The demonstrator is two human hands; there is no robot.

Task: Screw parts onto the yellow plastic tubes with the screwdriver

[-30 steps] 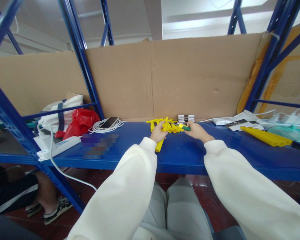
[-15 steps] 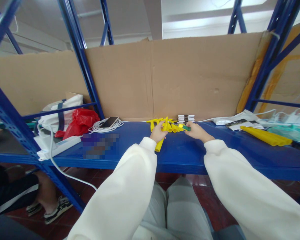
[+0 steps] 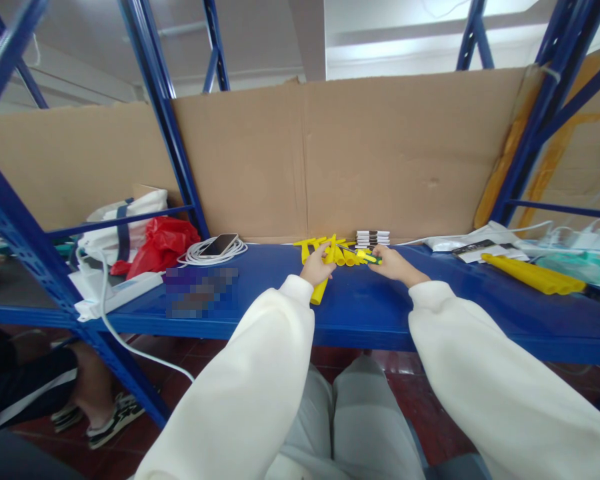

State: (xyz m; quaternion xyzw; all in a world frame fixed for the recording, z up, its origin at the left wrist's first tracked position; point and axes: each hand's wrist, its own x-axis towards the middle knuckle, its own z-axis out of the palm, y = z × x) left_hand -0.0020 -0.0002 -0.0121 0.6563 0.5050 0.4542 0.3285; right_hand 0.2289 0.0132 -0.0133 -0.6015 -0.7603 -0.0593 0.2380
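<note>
My left hand (image 3: 316, 266) is closed round a long yellow plastic piece (image 3: 323, 283) that slants down toward me over the blue shelf (image 3: 260, 293). My right hand (image 3: 393, 264) grips a small screwdriver with a yellow and green handle (image 3: 367, 256), its tip pointing left at the yellow piece. Several more yellow plastic pieces (image 3: 347, 255) lie on the shelf between and just behind the two hands. Both arms wear white sleeves.
A small stack of dark and white flat parts (image 3: 373, 237) sits behind the hands. At left lie a phone on a coiled white cable (image 3: 215, 248), a red bag (image 3: 160, 245) and a white power strip (image 3: 117, 293). Long yellow pieces (image 3: 535, 275) lie at right. Another person's legs (image 3: 80, 400) show bottom left.
The screwdriver in my right hand has shifted slightly left toward the yellow piece. The left hand has hardly moved.
</note>
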